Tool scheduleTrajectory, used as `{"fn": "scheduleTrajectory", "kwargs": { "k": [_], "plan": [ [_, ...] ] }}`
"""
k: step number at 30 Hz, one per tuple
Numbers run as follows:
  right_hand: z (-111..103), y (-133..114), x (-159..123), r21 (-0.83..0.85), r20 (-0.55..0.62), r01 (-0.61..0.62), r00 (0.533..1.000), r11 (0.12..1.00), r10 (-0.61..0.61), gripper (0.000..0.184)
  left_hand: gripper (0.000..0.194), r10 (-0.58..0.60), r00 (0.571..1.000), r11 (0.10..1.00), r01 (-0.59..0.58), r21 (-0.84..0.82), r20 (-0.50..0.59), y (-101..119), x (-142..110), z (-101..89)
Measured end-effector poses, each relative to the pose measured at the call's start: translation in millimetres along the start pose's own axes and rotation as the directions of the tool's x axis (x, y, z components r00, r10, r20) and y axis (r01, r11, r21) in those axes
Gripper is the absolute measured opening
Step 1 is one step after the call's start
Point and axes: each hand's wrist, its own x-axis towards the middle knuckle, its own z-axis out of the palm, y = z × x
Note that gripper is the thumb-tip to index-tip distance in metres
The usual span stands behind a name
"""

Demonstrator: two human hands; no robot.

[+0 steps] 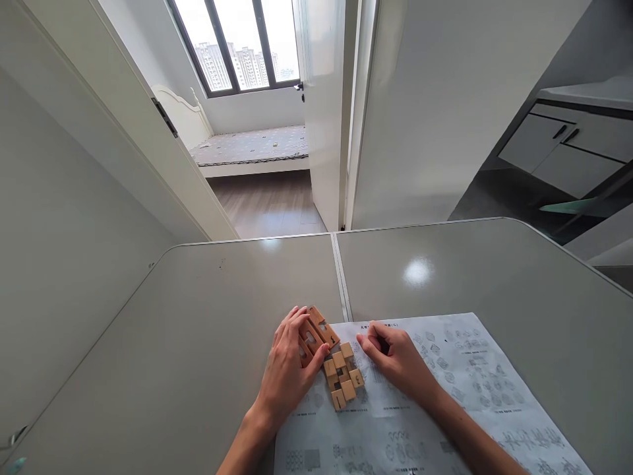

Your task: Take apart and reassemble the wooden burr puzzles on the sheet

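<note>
My left hand (288, 359) curls over several reddish-brown wooden puzzle pieces (324, 328) with notches cut in them, lying side by side. Its thumb presses on their near end. Just below that thumb, a lighter wooden interlocking block puzzle (342, 376) of small cubes rests on the printed sheet (395, 435). On the right, my right hand (395, 356) lies on the sheet with fingers curled into a loose fist. Nothing shows in it, and it is apart from the block puzzle.
The sheet carries line diagrams and small text. Beneath it is a glossy grey table (237, 297) with a seam (341, 277) down the middle. Beyond the table's far edge are an open door (324, 112), a bed (257, 145) and a window (237, 46). White cabinets (564, 145) stand at right.
</note>
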Motion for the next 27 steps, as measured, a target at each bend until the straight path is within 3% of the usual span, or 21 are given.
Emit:
{"fn": "scheduleTrajectory", "kwargs": {
  "k": [27],
  "plan": [
    [0.6,2.5,-0.2,-0.008,-0.005,0.011,1.000,1.000,-0.011,0.044,0.050,0.005,1.000,1.000,-0.005,-0.001,0.007,1.3,0.0,-2.0]
  ]
}}
